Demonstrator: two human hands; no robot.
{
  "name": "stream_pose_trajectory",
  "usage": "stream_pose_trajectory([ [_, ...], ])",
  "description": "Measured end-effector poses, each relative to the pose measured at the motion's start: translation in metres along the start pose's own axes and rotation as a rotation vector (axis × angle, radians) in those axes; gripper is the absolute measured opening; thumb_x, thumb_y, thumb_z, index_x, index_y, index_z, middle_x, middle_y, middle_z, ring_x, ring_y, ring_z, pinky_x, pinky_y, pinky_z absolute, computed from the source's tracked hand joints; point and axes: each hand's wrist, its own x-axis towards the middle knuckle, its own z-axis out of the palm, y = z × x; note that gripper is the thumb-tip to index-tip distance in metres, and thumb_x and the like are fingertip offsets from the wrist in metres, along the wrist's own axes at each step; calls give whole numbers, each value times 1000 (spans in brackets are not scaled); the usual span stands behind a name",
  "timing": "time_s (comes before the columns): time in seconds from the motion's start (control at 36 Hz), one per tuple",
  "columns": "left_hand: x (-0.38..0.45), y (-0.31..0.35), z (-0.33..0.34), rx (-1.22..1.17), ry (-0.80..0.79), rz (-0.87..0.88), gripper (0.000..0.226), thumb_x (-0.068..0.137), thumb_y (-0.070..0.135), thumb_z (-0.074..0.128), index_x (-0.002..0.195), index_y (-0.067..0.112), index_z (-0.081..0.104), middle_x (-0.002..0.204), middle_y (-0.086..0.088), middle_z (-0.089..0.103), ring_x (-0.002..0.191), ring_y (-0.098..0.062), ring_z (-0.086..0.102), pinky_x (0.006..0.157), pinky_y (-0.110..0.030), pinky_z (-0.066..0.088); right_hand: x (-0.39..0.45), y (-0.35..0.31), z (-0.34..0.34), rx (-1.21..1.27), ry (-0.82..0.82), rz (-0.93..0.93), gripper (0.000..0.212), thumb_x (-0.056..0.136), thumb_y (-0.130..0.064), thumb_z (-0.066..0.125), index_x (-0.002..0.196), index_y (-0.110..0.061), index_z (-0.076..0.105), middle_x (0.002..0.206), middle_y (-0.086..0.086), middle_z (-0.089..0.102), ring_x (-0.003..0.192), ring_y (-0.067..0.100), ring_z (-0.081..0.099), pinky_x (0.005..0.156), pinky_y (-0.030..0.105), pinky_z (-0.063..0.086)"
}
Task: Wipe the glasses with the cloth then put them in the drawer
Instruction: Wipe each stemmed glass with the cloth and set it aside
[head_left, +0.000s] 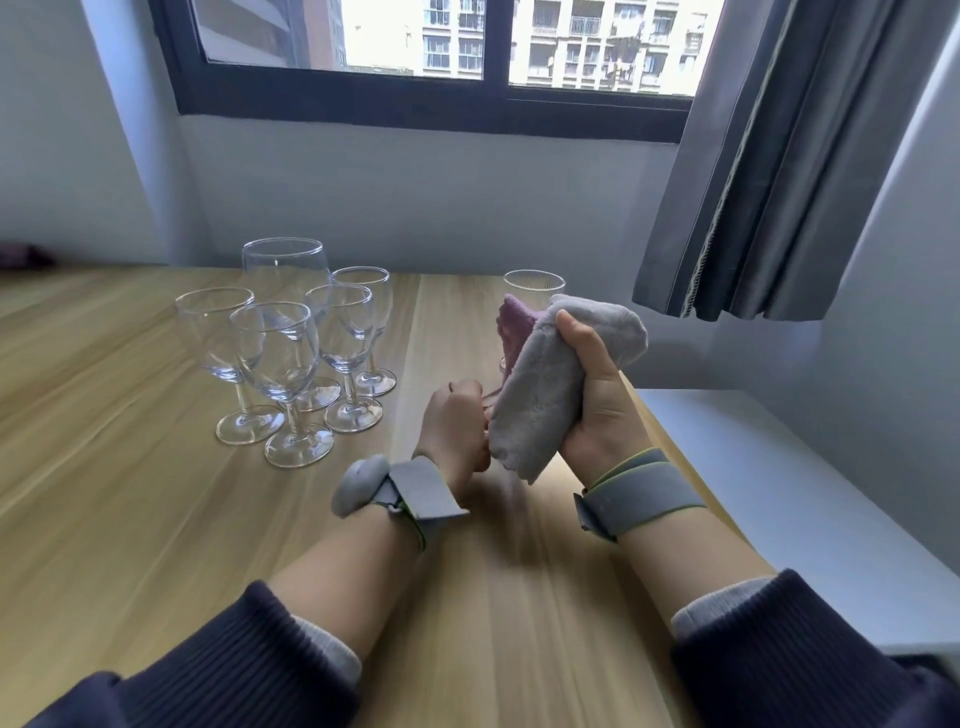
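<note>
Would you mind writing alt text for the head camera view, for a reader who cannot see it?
A person's right hand grips a grey cloth over a wooden table, while the left hand, curled, holds something mostly hidden against it. Five stemmed glasses stand upright to the left; a tumbler stands behind the cloth.

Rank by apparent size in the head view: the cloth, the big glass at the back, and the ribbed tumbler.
1. cloth, though it sits nearest the camera
2. big glass
3. ribbed tumbler, partly hidden behind the cloth, so unsure
</note>
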Motion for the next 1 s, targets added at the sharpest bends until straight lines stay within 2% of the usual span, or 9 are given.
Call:
stream_pose_trajectory([
  [0.11, 3, -4, -2, 184, 77, 216, 19, 90, 22, 36, 73, 16, 41, 69, -6, 44, 63, -26, 42, 56, -35, 38, -5, -2, 4, 82, 22, 9, 29, 83, -26, 65, 63, -8, 77, 84, 9, 74, 96, 23, 65, 107, 41, 42],
  [0.19, -1, -3, -2, 391, 112, 350, 15, 98, 22, 38, 96, 11, 47, 84, -6, 54, 78, -27, 51, 74, -39, 42, -10, -5, 5, 116, 101, 13, 44, 87, -29, 61, 50, -8, 73, 66, 4, 72, 77, 17, 66, 90, 34, 51],
  [0.31, -4, -2, -3, 569, 153, 563, 9, 99, 21, 41, 99, 12, 41, 86, -5, 56, 79, -26, 54, 69, -30, 35, -9, -7, 5, 192, 179, 87, 29, 83, -30, 65, 80, -1, 67, 69, 9, 70, 73, 22, 65, 67, 31, 55],
  [0.39, -5, -2, -2, 571, 137, 605, 9, 97, 21, 44, 97, 12, 41, 79, -1, 53, 74, -23, 53, 67, -29, 36, -6, -8, 4, 187, 161, 91, 28, 83, -28, 65, 84, 0, 66, 74, 11, 70, 80, 23, 64, 74, 32, 57],
  [0.44, -5, -2, -2, 516, 121, 551, 10, 97, 21, 44, 97, 11, 42, 76, 1, 51, 73, -23, 52, 68, -31, 37, -6, -8, 3, 189, 129, 80, 27, 82, -27, 66, 88, -1, 67, 82, 11, 71, 89, 23, 64, 85, 35, 54],
  [0.56, 1, -2, 0, 369, 90, 329, 7, 92, 18, 43, 85, 17, 43, 76, -3, 52, 73, -28, 51, 70, -43, 48, -3, -4, -2, 153, 78, 19, 26, 84, -23, 65, 68, -5, 76, 80, 9, 73, 81, 20, 68, 78, 33, 57],
  [0.67, 5, 3, -3, 142, -19, 38, 22, 92, 12, 39, 70, 15, 38, 66, -5, 41, 53, -21, 39, 42, -24, 33, -4, -4, -4, 109, -12, 68, 28, 88, -21, 62, 70, -6, 78, 88, 10, 72, 106, 25, 61, 106, 41, 43],
  [0.78, -2, 7, -9, -115, -220, -257, 35, 91, 11, 34, 56, 11, 39, 39, -1, 36, 28, -10, 31, 33, -12, 19, -6, -5, -2, -8, -58, 45, 20, 79, -17, 67, 93, -6, 75, 98, 11, 72, 98, 24, 64, 105, 43, 43],
  [1.0, -9, 9, -8, -101, -288, -272, 38, 94, 6, 31, 56, 10, 39, 35, 0, 35, 22, -12, 36, 29, -8, 29, -4, -1, -3, -132, -6, 25, 40, 78, -17, 71, 116, -7, 65, 107, 13, 68, 94, 24, 66, 91, 39, 52],
])
